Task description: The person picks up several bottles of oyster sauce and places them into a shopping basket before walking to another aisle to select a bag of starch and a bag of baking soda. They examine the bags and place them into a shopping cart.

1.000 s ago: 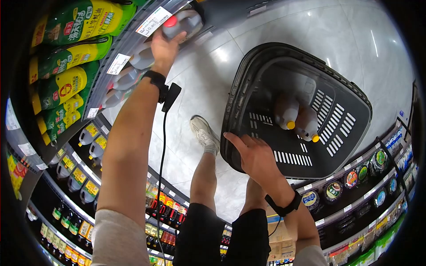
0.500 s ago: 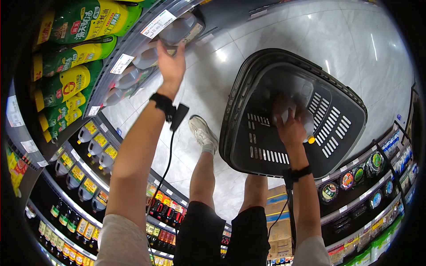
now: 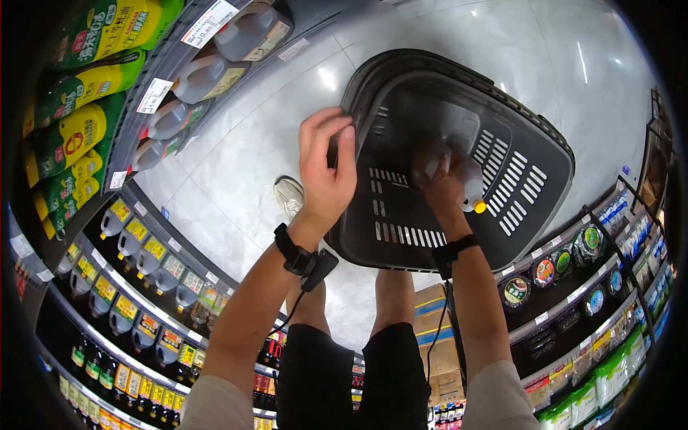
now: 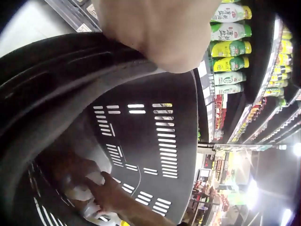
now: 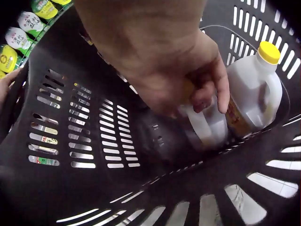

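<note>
Left hand (image 3: pixel 326 168): moved off the shelf bottles (image 3: pixel 251 32) to the basket's near rim; fingers loosely bent, thumb well apart, no firm hold seen.
Right hand (image 3: pixel 443 188): down inside the basket (image 3: pixel 412 204), as half a second ago; fingers curled about the capped top of the first bottle (image 5: pixel 204 125), though its grip is partly hidden and apparently light.
First bottle: in the basket, pale side handle showing below the fingers.
Second bottle (image 5: pixel 256 89): in the basket, just beside the first; yellow cap, side handle, brown label, out of the hand.
Basket: black, slotted walls, between the shelves.
Shelf bottles: in a row, upper left, price tags along the edge.
Green bottles (image 3: pixel 79 136): yellow labels, left of the shelf bottles.
Boxes (image 3: pixel 438 351): brown, stacked beside the person's legs.
</note>
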`<state>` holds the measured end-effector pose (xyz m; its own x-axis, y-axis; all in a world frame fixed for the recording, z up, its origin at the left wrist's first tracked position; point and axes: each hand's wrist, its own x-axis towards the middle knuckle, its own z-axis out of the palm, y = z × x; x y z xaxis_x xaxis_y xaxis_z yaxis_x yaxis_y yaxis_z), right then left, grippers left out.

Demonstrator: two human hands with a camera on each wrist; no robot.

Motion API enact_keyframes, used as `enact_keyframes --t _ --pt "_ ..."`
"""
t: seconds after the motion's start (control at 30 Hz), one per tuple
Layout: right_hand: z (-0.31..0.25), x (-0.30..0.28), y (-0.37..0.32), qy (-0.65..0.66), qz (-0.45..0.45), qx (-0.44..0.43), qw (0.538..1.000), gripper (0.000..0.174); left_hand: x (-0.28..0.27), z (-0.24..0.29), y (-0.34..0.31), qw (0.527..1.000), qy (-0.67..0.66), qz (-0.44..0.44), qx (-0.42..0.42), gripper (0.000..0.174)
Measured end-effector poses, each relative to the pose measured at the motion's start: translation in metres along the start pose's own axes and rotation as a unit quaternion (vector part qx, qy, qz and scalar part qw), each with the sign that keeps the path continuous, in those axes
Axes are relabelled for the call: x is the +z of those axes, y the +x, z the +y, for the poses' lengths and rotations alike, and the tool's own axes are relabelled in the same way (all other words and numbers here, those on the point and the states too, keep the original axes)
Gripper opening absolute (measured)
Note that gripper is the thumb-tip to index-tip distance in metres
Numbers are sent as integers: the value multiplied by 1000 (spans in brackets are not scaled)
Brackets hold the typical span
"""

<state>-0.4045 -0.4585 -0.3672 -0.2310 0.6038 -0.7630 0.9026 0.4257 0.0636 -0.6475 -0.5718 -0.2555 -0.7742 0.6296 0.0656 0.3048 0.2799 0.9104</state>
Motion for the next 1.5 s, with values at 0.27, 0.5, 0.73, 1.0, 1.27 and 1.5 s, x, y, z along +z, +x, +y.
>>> enact_keyframes --t 0.27,0.5,0.73,1.0,1.27,1.5 --pt "10 -16 -18 -46 33 -60 997 84 2 -2 4 996 64 -13 54 16" --pt "8 -101 -111 -14 86 -175 981 76 5 6 3 993 93 -17 65 18" --pt "14 -193 -189 70 210 -365 905 48 -9 63 -14 976 -39 -138 166 58" --pt "21 -267 -243 67 281 -540 791 36 -32 150 24 871 -19 -400 285 99" --pt "28 -324 -273 80 319 -555 764 26 -52 219 45 865 100 -428 244 78" --pt "67 -350 -309 157 382 -463 784 48 -62 309 65 847 227 -390 281 76"
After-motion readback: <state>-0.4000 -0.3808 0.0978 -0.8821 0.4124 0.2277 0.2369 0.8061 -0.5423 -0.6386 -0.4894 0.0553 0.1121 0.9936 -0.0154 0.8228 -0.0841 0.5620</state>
